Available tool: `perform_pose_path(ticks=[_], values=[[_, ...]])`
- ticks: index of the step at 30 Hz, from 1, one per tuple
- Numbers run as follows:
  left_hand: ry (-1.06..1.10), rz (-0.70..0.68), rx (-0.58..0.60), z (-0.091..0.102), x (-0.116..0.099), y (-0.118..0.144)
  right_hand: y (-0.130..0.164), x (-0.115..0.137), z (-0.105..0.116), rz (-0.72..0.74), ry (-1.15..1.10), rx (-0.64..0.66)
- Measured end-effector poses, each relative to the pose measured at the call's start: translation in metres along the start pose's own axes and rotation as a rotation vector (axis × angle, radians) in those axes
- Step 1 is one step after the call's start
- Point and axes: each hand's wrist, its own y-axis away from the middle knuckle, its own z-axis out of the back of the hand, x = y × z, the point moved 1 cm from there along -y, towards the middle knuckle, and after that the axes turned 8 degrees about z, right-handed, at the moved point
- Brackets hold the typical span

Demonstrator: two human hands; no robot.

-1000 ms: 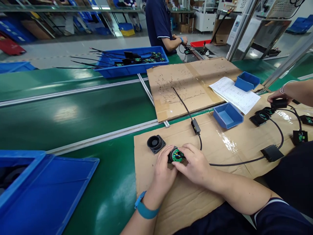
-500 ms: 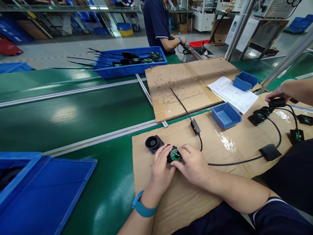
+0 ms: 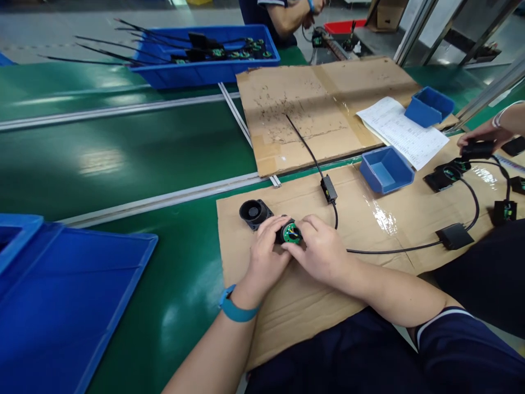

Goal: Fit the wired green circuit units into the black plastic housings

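Between my two hands is a round black part with a green circuit board (image 3: 291, 233) facing to the right, small coloured wires at its middle. My left hand (image 3: 266, 253) is wrapped round its left side. From the right, my right hand (image 3: 321, 246) pinches at the board's edge, hiding part of it. Just beyond my left hand a black fan-like housing (image 3: 255, 212) lies on the cardboard. A black cable runs from near my right hand to a small ribbed black box (image 3: 328, 189) and on past it.
Cardboard sheets (image 3: 295, 339) cover the green bench. Small blue bins (image 3: 388, 169) and a paper sheet (image 3: 404, 131) lie ahead. A blue crate (image 3: 205, 74) holds cabled boards; another blue crate (image 3: 82, 306) stands left. A co-worker's hand (image 3: 484, 137) handles black parts at right.
The camera view has tilted down and shifted, so the scene sits higher in the picture. Both my hands keep their hold on the round part, with only slight finger movement.
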Motion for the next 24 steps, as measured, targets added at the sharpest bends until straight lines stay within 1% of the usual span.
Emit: perform_pose_path(ticks=[2, 5, 7, 10, 13, 16, 19, 22, 24], values=[[-0.045, -0.038, -0.048, 0.0, -0.002, 0.0, -0.001, 0.0, 0.0, 0.002, 0.0, 0.036], [-0.049, -0.032, -0.048, 0.001, 0.0, 0.0, -0.005, -0.002, 0.0, 0.093, -0.019, 0.111], [-0.024, 0.017, -0.054, 0.002, 0.004, -0.001, -0.007, -0.004, 0.0, 0.09, -0.013, 0.135], [0.056, 0.132, -0.046, 0.001, 0.01, 0.001, -0.006, -0.004, -0.003, 0.054, 0.016, 0.162], [0.165, 0.247, -0.001, 0.0, 0.014, 0.002, -0.005, -0.005, -0.005, 0.082, -0.008, 0.133], [0.192, 0.301, 0.043, 0.0, 0.016, 0.0, -0.006, -0.011, -0.006, 0.152, -0.092, 0.092], [0.189, 0.311, 0.086, 0.001, 0.018, -0.002, -0.009, -0.021, -0.01, 0.189, -0.155, 0.107], [0.192, 0.299, 0.128, 0.001, 0.019, -0.002, -0.013, -0.026, -0.015, 0.167, -0.153, 0.102], [0.191, 0.286, 0.138, 0.002, 0.019, -0.002, -0.015, -0.026, -0.017, 0.146, -0.139, 0.099]])
